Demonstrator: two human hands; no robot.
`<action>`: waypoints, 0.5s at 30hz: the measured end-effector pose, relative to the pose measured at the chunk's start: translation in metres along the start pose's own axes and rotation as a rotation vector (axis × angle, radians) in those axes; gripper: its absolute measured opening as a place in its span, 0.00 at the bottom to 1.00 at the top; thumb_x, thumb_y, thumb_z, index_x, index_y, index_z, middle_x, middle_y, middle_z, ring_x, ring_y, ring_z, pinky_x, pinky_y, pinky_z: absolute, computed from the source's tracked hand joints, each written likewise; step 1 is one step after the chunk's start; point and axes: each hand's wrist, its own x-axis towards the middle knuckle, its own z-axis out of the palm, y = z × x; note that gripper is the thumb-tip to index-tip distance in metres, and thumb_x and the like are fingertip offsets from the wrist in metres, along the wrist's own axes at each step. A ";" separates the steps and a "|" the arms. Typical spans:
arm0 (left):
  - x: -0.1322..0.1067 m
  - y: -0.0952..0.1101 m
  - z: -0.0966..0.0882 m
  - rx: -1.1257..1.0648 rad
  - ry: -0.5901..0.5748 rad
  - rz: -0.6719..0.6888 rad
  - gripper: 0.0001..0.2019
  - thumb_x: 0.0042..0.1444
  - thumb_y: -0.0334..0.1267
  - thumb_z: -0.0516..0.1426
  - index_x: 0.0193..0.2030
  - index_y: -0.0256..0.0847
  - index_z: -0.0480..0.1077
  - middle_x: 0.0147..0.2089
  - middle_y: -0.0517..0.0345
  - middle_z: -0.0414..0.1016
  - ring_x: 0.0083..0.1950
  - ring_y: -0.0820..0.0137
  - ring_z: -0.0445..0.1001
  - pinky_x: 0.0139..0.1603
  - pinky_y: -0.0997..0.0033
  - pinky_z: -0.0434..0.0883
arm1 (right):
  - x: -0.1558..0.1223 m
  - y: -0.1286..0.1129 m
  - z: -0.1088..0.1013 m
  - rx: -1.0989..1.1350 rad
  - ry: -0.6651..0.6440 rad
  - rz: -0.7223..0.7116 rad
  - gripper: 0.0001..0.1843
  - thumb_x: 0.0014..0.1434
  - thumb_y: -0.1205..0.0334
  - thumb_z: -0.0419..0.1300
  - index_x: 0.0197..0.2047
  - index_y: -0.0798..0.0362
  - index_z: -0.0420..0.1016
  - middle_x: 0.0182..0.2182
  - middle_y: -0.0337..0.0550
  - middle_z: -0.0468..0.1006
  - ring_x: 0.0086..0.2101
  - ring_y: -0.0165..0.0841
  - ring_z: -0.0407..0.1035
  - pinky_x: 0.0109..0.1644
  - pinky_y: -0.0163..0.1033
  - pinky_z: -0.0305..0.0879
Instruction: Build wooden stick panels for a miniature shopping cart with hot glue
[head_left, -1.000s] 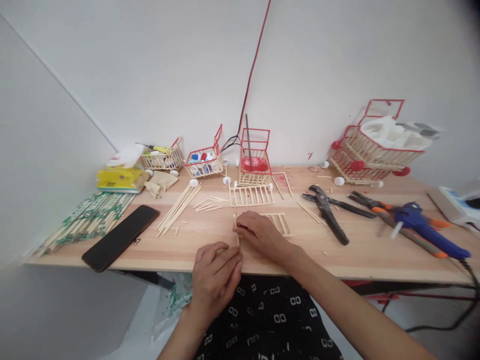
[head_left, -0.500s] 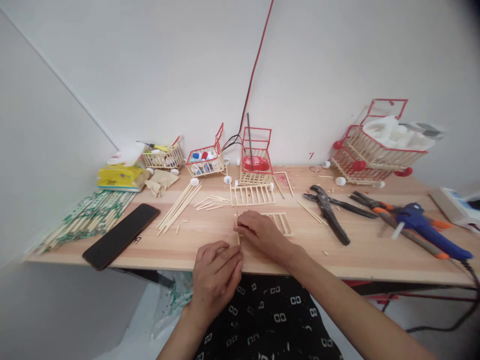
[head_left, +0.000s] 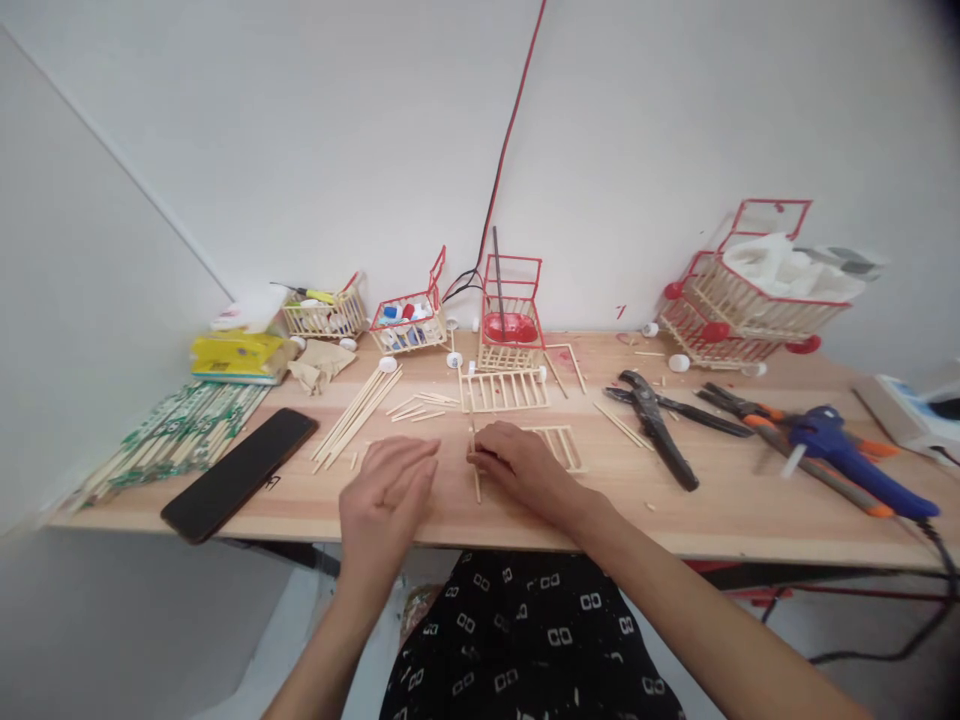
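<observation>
My right hand [head_left: 525, 470] rests near the table's front middle, its fingers pinched on a thin wooden stick [head_left: 478, 488] that points away from me. Just right of those fingers lies a small ladder-like stick frame [head_left: 562, 445], partly hidden by the hand. Beyond it is a second stick frame [head_left: 510, 391] with several crossbars. My left hand [head_left: 386, 495] hovers apart from the stick, fingers stretched toward the right and holding nothing. Several short stick pieces [head_left: 420, 405] lie past its fingertips, with long loose sticks [head_left: 360, 418] to their left.
Small stick carts [head_left: 409, 325] with red trim stand along the wall, a larger one [head_left: 757, 310] at right. A phone [head_left: 240, 475] and wrapped chopsticks [head_left: 180, 430] lie left. Pliers [head_left: 652, 430], orange-handled cutters [head_left: 810, 455] and a blue glue gun [head_left: 862, 460] lie right.
My left hand has let go of the stick's near end and moved left and slightly away from me, fingers opening. My right hand stays in place on the stick.
</observation>
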 end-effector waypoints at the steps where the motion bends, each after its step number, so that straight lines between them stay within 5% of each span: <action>1: 0.011 -0.004 0.001 -0.012 -0.004 -0.056 0.08 0.57 0.35 0.58 0.41 0.42 0.77 0.41 0.54 0.79 0.45 0.65 0.75 0.48 0.62 0.71 | 0.000 0.000 0.000 -0.003 -0.003 0.003 0.11 0.66 0.61 0.52 0.31 0.53 0.67 0.29 0.41 0.71 0.34 0.32 0.63 0.39 0.36 0.59; 9: 0.070 -0.033 0.027 -0.142 -0.321 -0.248 0.11 0.49 0.36 0.61 0.40 0.37 0.78 0.38 0.51 0.81 0.37 0.64 0.78 0.39 0.66 0.73 | 0.000 -0.001 -0.001 -0.006 -0.029 0.024 0.12 0.66 0.62 0.51 0.31 0.53 0.67 0.30 0.42 0.71 0.34 0.32 0.64 0.39 0.37 0.59; 15: 0.059 -0.022 0.031 -0.263 -0.136 -0.260 0.10 0.55 0.40 0.58 0.37 0.38 0.77 0.38 0.53 0.80 0.41 0.65 0.76 0.43 0.67 0.71 | 0.000 0.000 -0.001 -0.012 -0.010 0.003 0.12 0.66 0.60 0.51 0.30 0.53 0.66 0.29 0.41 0.70 0.33 0.32 0.63 0.38 0.36 0.58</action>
